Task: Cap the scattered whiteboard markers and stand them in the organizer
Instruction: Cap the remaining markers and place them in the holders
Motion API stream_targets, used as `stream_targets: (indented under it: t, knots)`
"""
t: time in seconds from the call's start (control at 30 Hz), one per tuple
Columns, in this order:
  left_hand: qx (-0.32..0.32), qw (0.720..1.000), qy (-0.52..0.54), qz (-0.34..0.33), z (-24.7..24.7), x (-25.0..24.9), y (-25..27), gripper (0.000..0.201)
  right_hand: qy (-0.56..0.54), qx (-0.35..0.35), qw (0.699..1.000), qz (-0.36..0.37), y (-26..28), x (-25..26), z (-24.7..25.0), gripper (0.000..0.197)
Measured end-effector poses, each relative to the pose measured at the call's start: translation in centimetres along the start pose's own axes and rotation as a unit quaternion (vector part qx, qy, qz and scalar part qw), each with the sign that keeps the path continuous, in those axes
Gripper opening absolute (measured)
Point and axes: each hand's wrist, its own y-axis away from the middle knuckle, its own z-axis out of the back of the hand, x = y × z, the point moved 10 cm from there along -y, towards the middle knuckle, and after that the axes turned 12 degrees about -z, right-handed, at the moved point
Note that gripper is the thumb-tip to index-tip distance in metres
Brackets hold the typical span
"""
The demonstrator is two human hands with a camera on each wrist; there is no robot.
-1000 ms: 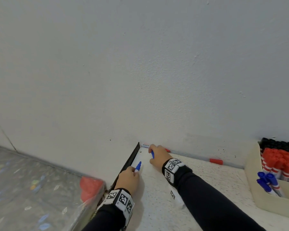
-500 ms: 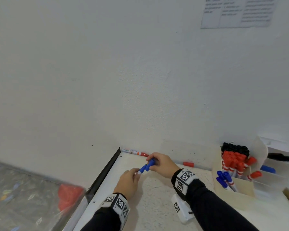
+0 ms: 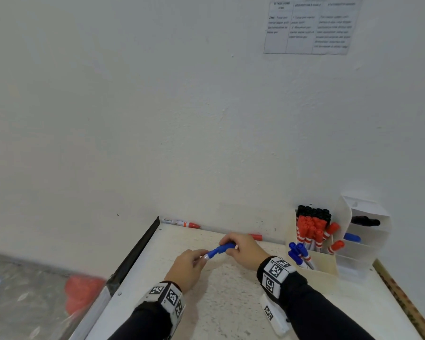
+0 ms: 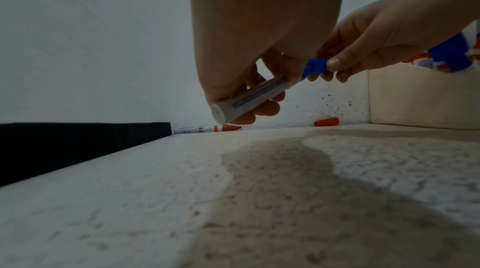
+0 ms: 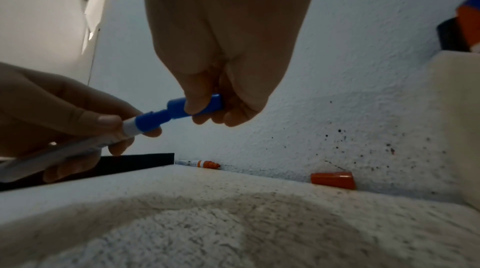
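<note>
Blue cap (image 5: 197, 106) now on marker tip; red marker (image 3: 182, 223) beyond hands.

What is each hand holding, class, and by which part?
The left hand grips the white-barrelled blue whiteboard marker along its barrel, near the blue collar. The right hand pinches the blue plastic cap by its closed end.

Two hands (image 3: 189, 266) in view. One blue marker (image 5: 141, 123), one blue cap (image 5: 197, 106) (held). Far edge: one uncapped red marker (image 3: 182, 223), one loose red cap (image 3: 256, 237). One organizer (image 3: 315, 268), right.
</note>
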Motion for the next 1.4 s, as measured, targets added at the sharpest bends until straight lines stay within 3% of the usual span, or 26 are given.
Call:
stream_targets:
  t: [0.1, 0.2, 0.33, 0.47, 0.67, 0.8, 1.0, 1.13, 1.27, 1.33, 1.4]
  knots:
    - [0.036, 0.999, 0.027, -0.019, -1.1, -1.1, 0.2, 0.031, 0.008, 0.016, 1.0, 0.016, 0.7, 0.1, -0.5, 0.02]
    - [0.028, 0.997, 0.072, -0.02, -1.1, -1.6, 0.6, 0.026, -0.054, -0.004, 0.998, -0.022, 1.2, -0.5, 0.2, 0.013]
    - [0.014, 0.997, 0.074, -0.035, -0.8, -3.1, 0.5, 0.007, -0.055, -0.057, 0.995, -0.056, 1.7, -1.0, 1.6, 0.046]
    - [0.051, 0.996, 0.017, -0.07, -1.6, -5.9, 0.2, 0.024, -0.1, -0.105, 0.985, -0.092, 2.3, -1.9, 2.4, 0.049]
    - [0.11, 0.974, 0.197, 0.019, -3.1, -5.1, 0.8, 0.029, -0.14, -0.094, 0.983, -0.078, 3.3, -1.8, 2.1, 0.045]
    - [0.031, 0.989, 0.134, -0.053, -2.0, -5.4, -0.3, 0.026, -0.126, -0.096, 0.983, -0.092, 3.3, -2.0, 2.4, 0.045]
    - [-0.051, 0.985, 0.152, -0.068, -2.1, -5.7, -0.8, 0.025, -0.121, -0.1, 0.985, -0.075, 3.0, -1.6, 3.9, 0.045]
    - [-0.002, 0.969, 0.242, -0.045, -3.0, -5.3, -1.6, 0.01, -0.136, -0.108, 0.983, -0.06, 3.0, -2.4, 4.5, 0.036]
    - [0.038, 0.96, 0.279, 0.003, -3.6, -4.3, -3.1, 0.017, -0.273, -0.122, 0.953, -0.048, 3.0, -3.6, 4.9, 0.017]
    - [0.023, 0.973, 0.226, 0.048, -3.1, -2.1, -4.6, 0.028, -0.281, -0.147, 0.948, -0.037, 2.7, -4.2, 5.3, 0.014]
    - [0.018, 0.992, 0.098, 0.083, -2.0, 0.9, -6.1, 0.035, -0.258, -0.177, 0.949, -0.021, 2.5, -4.5, 5.9, 0.012]
